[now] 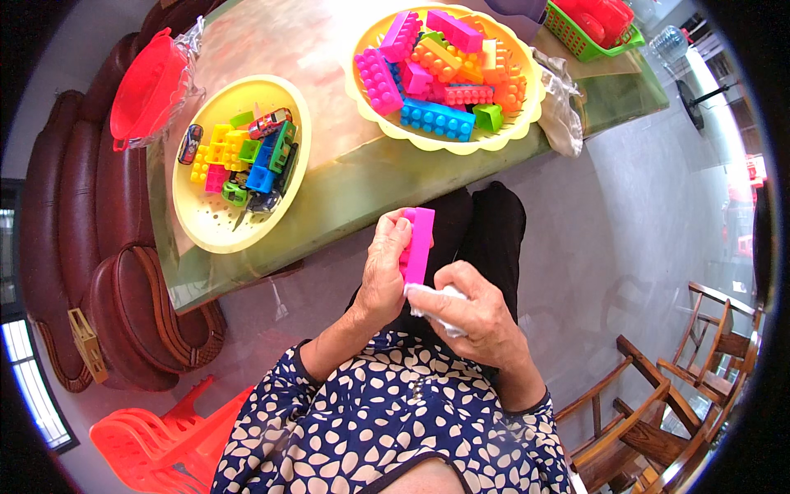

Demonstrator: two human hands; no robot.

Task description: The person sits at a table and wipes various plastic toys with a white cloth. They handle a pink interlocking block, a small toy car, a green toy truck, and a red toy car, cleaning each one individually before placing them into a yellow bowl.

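Note:
My left hand [384,265] grips a long pink toy building block [421,246], held upright above my lap with its studs towards the palm. A crumpled white cloth [449,312] is pinched in my right hand [478,312], its edge against the block's lower end. Beyond my knees, a scalloped yellow basket [457,147] on the table holds many pink, orange, blue and green blocks. To its left, an oval yellow colander tray [203,225] carries smaller yellow, blue, green and pink blocks with several toy cars.
The marble-look table [345,179] has its near edge just past my hands. On it are a red basket [148,92], a green basket [577,37] with red items and a pale cloth [563,114]. Red plastic chairs [160,444], a leather sofa [68,247] and wooden chairs [642,407] stand around.

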